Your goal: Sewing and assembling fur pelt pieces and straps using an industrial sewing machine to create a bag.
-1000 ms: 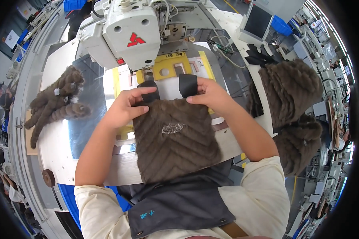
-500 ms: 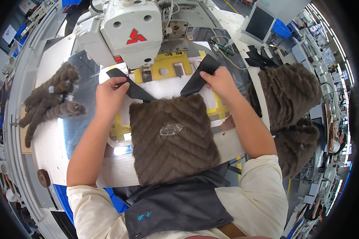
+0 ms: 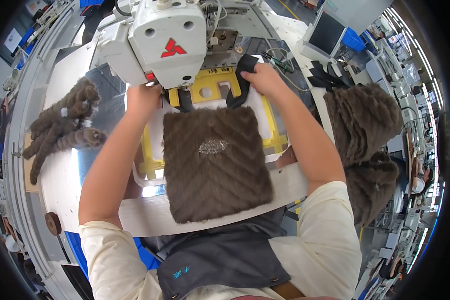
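Observation:
A brown fur panel with a chevron pile and a silvery patch lies in front of me, overhanging the table's front edge. Two black strips run from its far edge into the yellow-edged clamp template. My right hand pinches the upper end of the right black strip, beside the template's right arm. Close against the white sewing machine head, my left hand is closed at the left black strip; the machine partly hides its fingertips.
Brown fur strips with white fluff lie to the left on the table. Stacked fur panels stand at the right, near black pieces and a monitor. A cable loops behind my right hand.
The fur panel has slid away from me, toward the machine. Both hands have moved up with the black strips, whose lower parts now sit at the yellow template.

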Tool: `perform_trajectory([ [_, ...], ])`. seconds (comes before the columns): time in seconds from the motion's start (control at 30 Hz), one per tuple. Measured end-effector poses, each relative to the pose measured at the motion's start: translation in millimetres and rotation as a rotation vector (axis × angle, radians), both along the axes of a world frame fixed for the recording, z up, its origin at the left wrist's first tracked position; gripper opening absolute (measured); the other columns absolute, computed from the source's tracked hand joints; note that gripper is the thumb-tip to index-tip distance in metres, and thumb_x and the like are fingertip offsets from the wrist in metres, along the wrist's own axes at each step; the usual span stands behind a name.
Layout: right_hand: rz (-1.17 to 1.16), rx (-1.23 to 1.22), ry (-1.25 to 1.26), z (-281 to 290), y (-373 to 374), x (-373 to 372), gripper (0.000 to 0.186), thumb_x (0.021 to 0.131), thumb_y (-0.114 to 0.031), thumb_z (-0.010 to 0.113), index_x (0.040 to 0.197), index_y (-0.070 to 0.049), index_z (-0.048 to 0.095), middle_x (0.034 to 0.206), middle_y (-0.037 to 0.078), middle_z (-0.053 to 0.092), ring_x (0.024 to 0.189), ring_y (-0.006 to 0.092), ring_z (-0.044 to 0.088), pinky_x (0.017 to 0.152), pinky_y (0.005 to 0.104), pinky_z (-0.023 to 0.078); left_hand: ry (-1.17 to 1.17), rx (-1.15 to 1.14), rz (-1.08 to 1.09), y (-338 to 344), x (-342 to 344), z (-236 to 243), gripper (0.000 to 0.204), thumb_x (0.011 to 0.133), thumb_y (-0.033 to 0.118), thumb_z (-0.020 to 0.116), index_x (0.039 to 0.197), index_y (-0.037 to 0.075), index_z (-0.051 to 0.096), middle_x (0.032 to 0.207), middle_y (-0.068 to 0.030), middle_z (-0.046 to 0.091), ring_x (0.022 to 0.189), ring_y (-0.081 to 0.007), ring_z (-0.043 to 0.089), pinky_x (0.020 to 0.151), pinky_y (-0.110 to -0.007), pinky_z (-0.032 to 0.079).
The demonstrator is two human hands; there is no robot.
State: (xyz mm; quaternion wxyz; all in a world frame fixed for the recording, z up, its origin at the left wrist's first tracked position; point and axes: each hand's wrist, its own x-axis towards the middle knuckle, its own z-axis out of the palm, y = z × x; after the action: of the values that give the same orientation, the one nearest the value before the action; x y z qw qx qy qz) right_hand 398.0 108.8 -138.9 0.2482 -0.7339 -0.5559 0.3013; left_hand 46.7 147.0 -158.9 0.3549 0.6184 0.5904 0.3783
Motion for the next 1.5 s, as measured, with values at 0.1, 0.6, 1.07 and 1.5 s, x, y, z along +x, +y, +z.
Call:
perform_trajectory([
  [0.1, -0.094, -0.021, 0.251, 0.1, -8.1, -6.9, 0.057, 0.092, -0.031, 0.076, 0.134, 0.003, 0.06, 0.094, 0.018, 0.073, 0.076, 0.0322, 0.072, 0.07, 0.0424, 0.056, -0.04, 0.078, 0.045, -8.3, -6.2, -7.1, 0.043, 0.088, 0.006, 0.073, 0.13, -0.002, 0.063, 0.119, -0.0153, 0.071, 0.101, -0.0213, 0.07, 0.085, -0.035, 0.056],
  [0.6, -0.118, -0.11, 0.806, 10.5, -154.8, -20.9, 0.043, 0.094, -0.01, 0.072, 0.132, -0.007, 0.052, 0.127, 0.006, 0.056, 0.091, 0.0118, 0.06, 0.073, 0.0313, 0.053, -0.592, -0.618, -0.106, -135.1, -26.1, 44.1, 0.058, 0.095, 0.008, 0.074, 0.145, 0.004, 0.046, 0.121, -0.0127, 0.062, 0.104, -0.0185, 0.061, 0.087, -0.032, 0.051],
  [1.07, -0.05, -0.024, 0.086, 17.8, -167.7, -12.6, 0.041, 0.091, -0.007, 0.072, 0.129, -0.004, 0.058, 0.075, 0.002, 0.058, 0.07, 0.0113, 0.056, 0.067, 0.0275, 0.046, 0.48, 0.282, -0.568, -148.9, 27.4, 12.9, 0.037, 0.096, 0.014, 0.066, 0.131, 0.004, 0.066, 0.08, -0.0147, 0.069, 0.073, -0.037, 0.07, 0.067, -0.048, 0.056],
  [1.5, -0.109, -0.218, 0.884, 23.2, -107.5, -23.0, 0.032, 0.087, 0.003, 0.077, 0.118, 0.001, 0.068, 0.108, 0.009, 0.074, 0.095, 0.0169, 0.071, 0.089, 0.0326, 0.058, 0.461, 0.384, -0.563, -145.4, 18.7, 4.3, 0.04, 0.092, 0.011, 0.07, 0.131, 0.003, 0.064, 0.074, -0.0118, 0.065, 0.067, -0.0329, 0.067, 0.062, -0.044, 0.054],
])
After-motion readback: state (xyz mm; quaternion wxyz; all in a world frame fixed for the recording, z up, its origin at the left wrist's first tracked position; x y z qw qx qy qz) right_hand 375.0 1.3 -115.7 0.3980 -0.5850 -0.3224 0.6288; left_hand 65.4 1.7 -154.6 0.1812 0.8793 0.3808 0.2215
